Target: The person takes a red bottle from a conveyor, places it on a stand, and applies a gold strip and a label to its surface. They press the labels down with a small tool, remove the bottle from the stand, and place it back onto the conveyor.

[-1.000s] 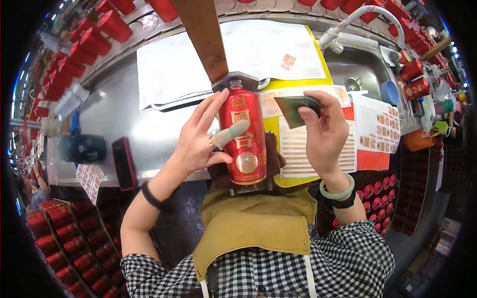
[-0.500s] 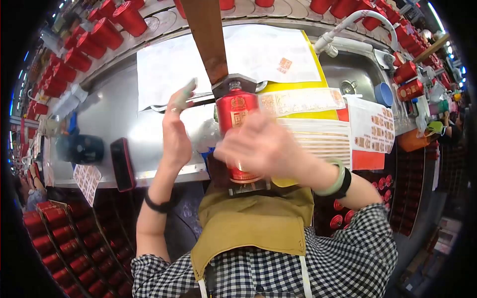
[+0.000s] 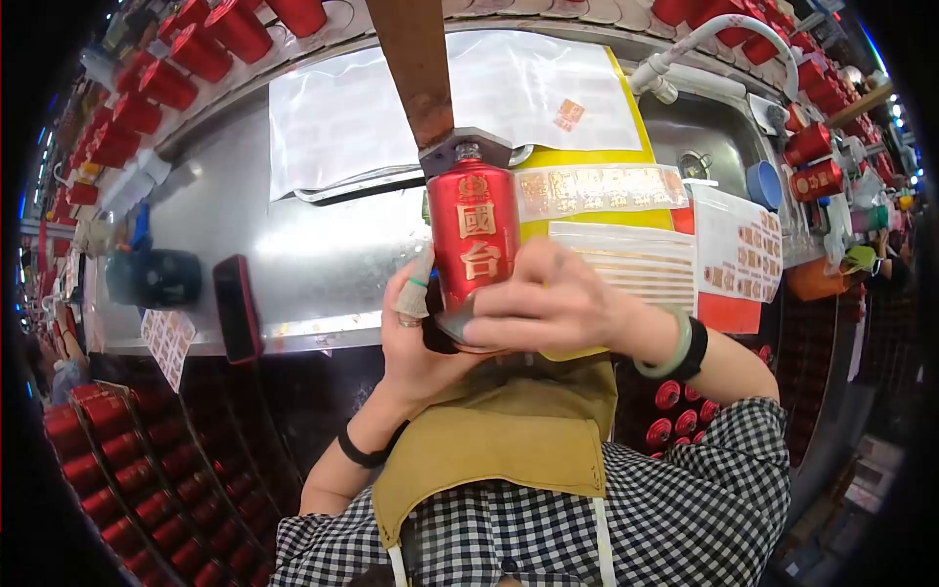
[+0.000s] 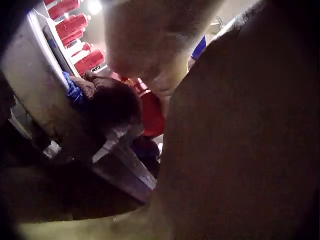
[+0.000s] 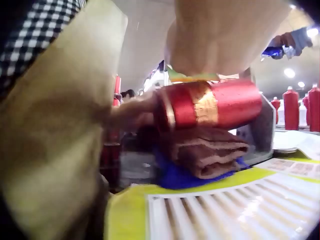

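A red bottle (image 3: 472,230) with gold characters lies on its back, its neck at a dark metal bracket (image 3: 468,147). In the right wrist view, a folded brown cloth (image 5: 210,152) supports it. My left hand (image 3: 416,347) holds the bottle's base end, a fabric cot (image 3: 415,293) on one finger at the bottle's left side. My right hand (image 3: 553,303) is over the lower body, fingers curled round a small flat scraper (image 3: 454,321). Mostly hidden by that hand, the scraper shows a green edge in the right wrist view. The left wrist view is dark, mostly filled by skin.
White sheets and gold-striped label strips (image 3: 626,269) lie on yellow backing right of the bottle. A phone (image 3: 235,308) and a dark teal container (image 3: 161,279) are at left. A sink (image 3: 690,147) with a white faucet is at back right. Red bottles (image 3: 240,31) line the back.
My left hand has left the bottle's upper body, lifted off to the left, and come down to the base. My right hand has brought the scraper from the right onto the lower bottle.
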`<control>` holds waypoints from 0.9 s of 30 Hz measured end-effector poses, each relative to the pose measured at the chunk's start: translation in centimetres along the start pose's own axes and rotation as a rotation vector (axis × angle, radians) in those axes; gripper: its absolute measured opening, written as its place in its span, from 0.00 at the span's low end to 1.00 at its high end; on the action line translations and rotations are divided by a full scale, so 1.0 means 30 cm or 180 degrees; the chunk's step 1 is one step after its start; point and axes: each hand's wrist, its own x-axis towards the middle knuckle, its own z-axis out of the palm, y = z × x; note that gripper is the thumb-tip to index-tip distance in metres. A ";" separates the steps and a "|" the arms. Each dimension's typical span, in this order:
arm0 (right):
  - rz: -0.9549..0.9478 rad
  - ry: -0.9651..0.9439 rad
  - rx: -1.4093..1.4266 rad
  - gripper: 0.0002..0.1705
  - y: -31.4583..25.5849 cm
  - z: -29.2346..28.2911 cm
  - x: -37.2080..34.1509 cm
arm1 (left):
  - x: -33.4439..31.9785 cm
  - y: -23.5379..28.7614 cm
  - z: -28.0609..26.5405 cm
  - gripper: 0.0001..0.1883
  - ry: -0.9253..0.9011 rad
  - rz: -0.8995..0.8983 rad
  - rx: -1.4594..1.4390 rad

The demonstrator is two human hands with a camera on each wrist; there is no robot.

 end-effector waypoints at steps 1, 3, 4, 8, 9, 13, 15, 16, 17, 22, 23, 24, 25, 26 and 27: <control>0.0097 -0.0092 0.0197 0.18 -0.030 -0.019 0.028 | -0.007 -0.007 0.008 0.66 -0.0008 -0.0017 0.0001; 0.0910 0.0473 0.0298 0.17 0.036 0.019 0.067 | -0.034 -0.033 0.022 0.60 0.0079 -0.0402 -0.0444; 0.1050 0.0695 -0.0054 0.16 0.081 0.004 0.082 | -0.042 -0.048 0.005 0.59 -0.0088 -0.0372 -0.0219; 0.0755 0.0694 -0.0615 0.16 0.055 0.013 0.036 | -0.039 -0.034 0.020 0.57 -0.0043 -0.0768 -0.1007; 0.0562 0.0463 -0.0476 0.16 0.006 0.041 0.000 | -0.030 -0.022 0.018 0.57 -0.0032 -0.0766 -0.0995; 0.0303 0.0100 0.0603 0.21 -0.163 0.039 -0.034 | -0.019 0.026 0.048 0.60 0.0017 -0.1419 -0.1399; 0.0936 0.0422 0.0267 0.15 -0.130 0.005 -0.016 | -0.007 0.060 0.057 0.59 0.0273 -0.0633 -0.0499; 0.1118 0.0537 -0.0160 0.14 -0.103 -0.006 -0.026 | -0.011 0.064 0.081 0.59 0.0532 -0.0626 -0.0532; 0.1289 0.0650 -0.0592 0.12 -0.088 -0.017 -0.037 | -0.017 0.057 0.082 0.59 0.0522 -0.0621 -0.0531; 0.0507 0.0383 0.0504 0.18 -0.220 0.024 -0.097 | -0.046 0.023 0.070 0.59 0.0371 -0.1016 -0.0675; 0.0528 0.0388 0.0520 0.18 -0.197 0.013 -0.093 | -0.049 0.017 0.067 0.59 0.0320 -0.1023 -0.0728; 0.1002 0.0507 0.0043 0.19 -0.158 -0.005 -0.086 | -0.042 0.016 0.055 0.57 0.0190 -0.0646 -0.0420; 0.1465 0.0626 -0.0441 0.21 -0.139 -0.013 -0.084 | -0.043 0.019 0.053 0.57 0.0182 -0.0648 -0.0411; 0.1516 0.0588 -0.0407 0.20 -0.139 0.009 -0.104 | -0.044 0.022 0.050 0.56 0.0118 -0.0730 -0.0506; 0.1502 0.0604 -0.0392 0.20 -0.156 0.019 -0.111 | -0.042 0.022 0.045 0.56 0.0065 -0.0805 -0.0595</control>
